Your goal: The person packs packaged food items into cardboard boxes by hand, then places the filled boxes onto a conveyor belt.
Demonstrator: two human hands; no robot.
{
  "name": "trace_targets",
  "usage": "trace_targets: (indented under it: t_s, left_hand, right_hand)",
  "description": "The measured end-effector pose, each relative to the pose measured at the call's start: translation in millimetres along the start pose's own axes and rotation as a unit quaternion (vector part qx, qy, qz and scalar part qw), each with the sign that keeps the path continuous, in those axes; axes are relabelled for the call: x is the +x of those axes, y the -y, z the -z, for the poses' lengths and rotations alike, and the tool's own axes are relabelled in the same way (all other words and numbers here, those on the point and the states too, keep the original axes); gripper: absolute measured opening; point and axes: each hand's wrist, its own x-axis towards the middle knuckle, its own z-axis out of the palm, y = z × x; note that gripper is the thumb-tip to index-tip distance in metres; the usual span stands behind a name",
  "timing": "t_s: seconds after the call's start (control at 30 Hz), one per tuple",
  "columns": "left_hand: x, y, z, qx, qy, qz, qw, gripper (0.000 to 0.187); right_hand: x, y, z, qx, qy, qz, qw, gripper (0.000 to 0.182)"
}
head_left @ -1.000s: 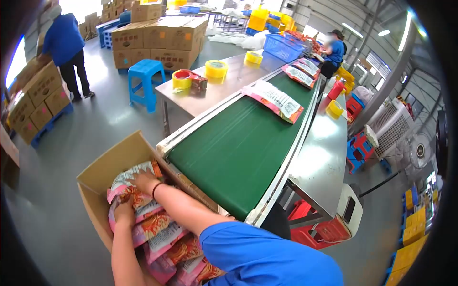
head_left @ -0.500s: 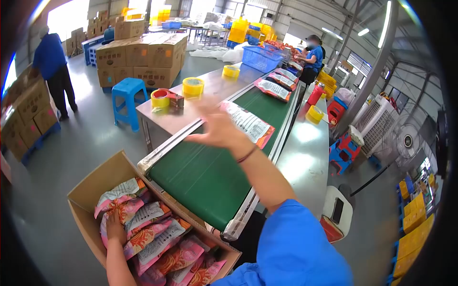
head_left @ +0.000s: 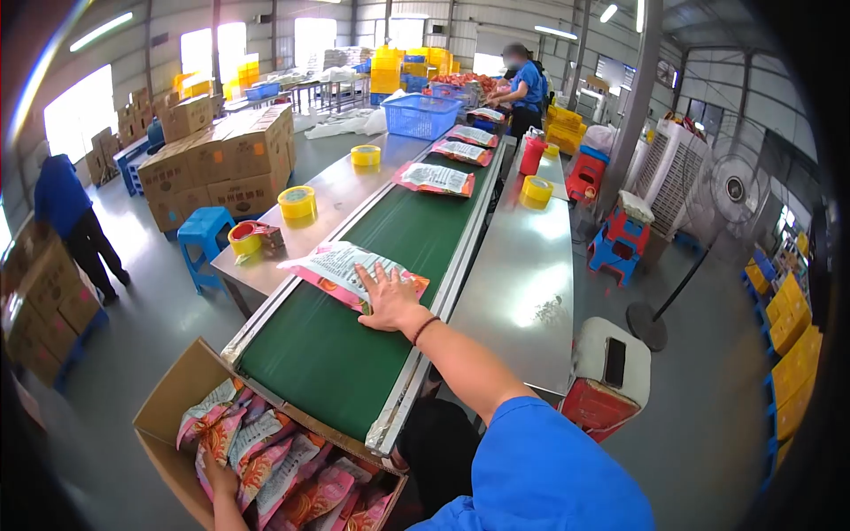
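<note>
Yellow tape rolls, blue basket

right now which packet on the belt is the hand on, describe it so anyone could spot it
Start at the long green belt down the middle. The packet is the one nearest the cardboard box, pink-edged with a white printed face. Unlike the packets farther along, it lies under the right hand.

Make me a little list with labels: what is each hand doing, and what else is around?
right hand: the right hand lies flat on a pink packet on the green belt
left hand: the left hand rests on packets in the cardboard box
more packets: further up the belt
tape rolls: yellow, on the metal table
other people: one at the far end, one at left
</note>
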Motion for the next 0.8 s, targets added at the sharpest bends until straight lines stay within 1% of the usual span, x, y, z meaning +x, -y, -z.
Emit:
trace_targets:
  t_s: [0.03,0.07,0.1,0.13,0.17,0.2,0.23,0.27,0.3,0.37,0.4,0.43,0.53,0.6,0.67,0.7,0.73,0.77,0.8]
  left_hand:
    - [1,2,5,-0.088,0.05,0.046,0.994,0.07]
    - [-2,5,5,-0.085,0.049,0.047,0.994,0.07]
    - [-15,-22,15,-0.108,0.057,0.046,0.991,0.072]
    - [-32,-57,28,-0.131,0.065,0.046,0.988,0.075]
    - [-47,-80,35,-0.049,0.09,0.03,0.994,0.084]
    - [-65,-91,30,-0.047,0.09,0.033,0.994,0.084]
    - [-81,-100,22,0.026,0.137,-0.005,0.99,0.088]
    - [-96,-107,16,0.098,0.184,-0.042,0.977,0.093]
    - [-107,-113,12,0.097,0.187,-0.038,0.977,0.093]
    - [-124,-122,8,0.221,0.128,-0.138,0.957,0.1]
    - [-125,-122,7,0.219,0.128,-0.134,0.958,0.1]
    - [-124,-120,5,0.221,0.115,-0.14,0.958,0.099]
    - [-129,-114,-1,0.217,0.086,-0.151,0.961,0.099]
    - [-131,-114,-4,0.215,0.051,-0.169,0.96,0.098]
    - [-130,-114,-6,0.21,0.046,-0.165,0.963,0.097]
    - [-132,-116,-4,0.206,0.044,-0.157,0.965,0.096]
    - [-130,-117,-6,0.201,0.041,-0.174,0.963,0.094]
    - [-127,-117,-6,0.198,0.04,-0.178,0.963,0.093]
    - [-122,-120,-5,0.2,0.068,-0.176,0.961,0.09]
  right_hand:
    - [-3,1,-4,0.006,0.0,-0.001,1.0,0.102]
    - [-4,3,-9,0.021,-0.036,0.013,0.999,0.099]
    - [-6,6,-13,0.035,-0.072,0.029,0.996,0.096]
    - [-10,10,-15,0.038,-0.069,0.031,0.996,0.096]
    - [-14,15,-16,0.054,-0.082,0.04,0.994,0.095]
    - [-19,19,-17,0.069,-0.094,0.048,0.992,0.094]
    - [-24,25,-17,0.071,-0.091,0.049,0.992,0.094]
    - [-30,32,-17,0.063,-0.109,0.054,0.991,0.095]
    - [-36,39,-18,0.054,-0.125,0.061,0.989,0.096]
    - [-48,53,-17,0.053,-0.129,0.068,0.988,0.096]
    - [-53,59,-18,0.051,-0.139,0.071,0.986,0.097]
    - [-58,65,-21,0.026,-0.173,0.083,0.981,0.097]
    - [-73,83,-20,0.037,-0.17,0.089,0.981,0.097]
    - [-80,94,-18,0.035,-0.18,0.095,0.978,0.096]
    - [-87,104,-18,0.074,-0.145,0.105,0.981,0.097]
    - [-90,108,-18,0.074,-0.165,0.116,0.976,0.091]
    - [-91,110,-20,0.081,-0.156,0.127,0.976,0.091]
    - [-89,110,-21,0.105,-0.137,0.117,0.978,0.09]
    - [-89,117,-13,0.133,-0.112,0.117,0.978,0.088]
